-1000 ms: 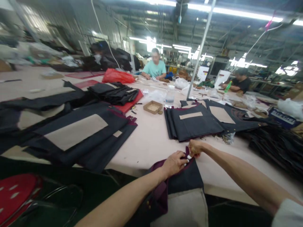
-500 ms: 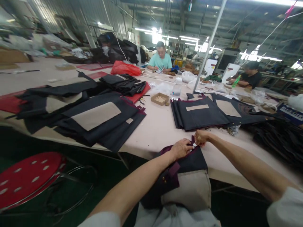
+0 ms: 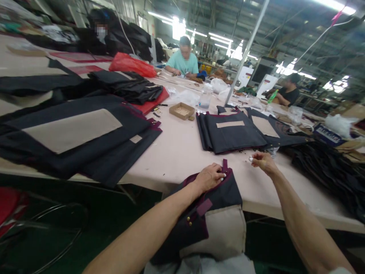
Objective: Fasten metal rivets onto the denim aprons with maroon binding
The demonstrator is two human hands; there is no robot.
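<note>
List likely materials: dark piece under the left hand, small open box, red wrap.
Dark piece: probably matte fabric, as it folds softly. Small open box: likely uncoated cardboard, given its dull brown walls. Red wrap: apparently thin plastic, being shiny and creased.

pale table [image 3: 173, 152] | left: dark panels [image 3: 94, 154] | middle: small box [image 3: 181, 115], bottle [image 3: 204, 99] | right: folded stack [image 3: 235, 136]

At lower centre, matt dark cloth [image 3: 228, 193] carries shiny, metal-looking studs [image 3: 189, 221]; upper left, a crinkled, glossy plastic bag [image 3: 129, 64]; mid-frame, a matt cardboard tray [image 3: 178, 113]; smooth, matt desk [image 3: 173, 160].
</note>
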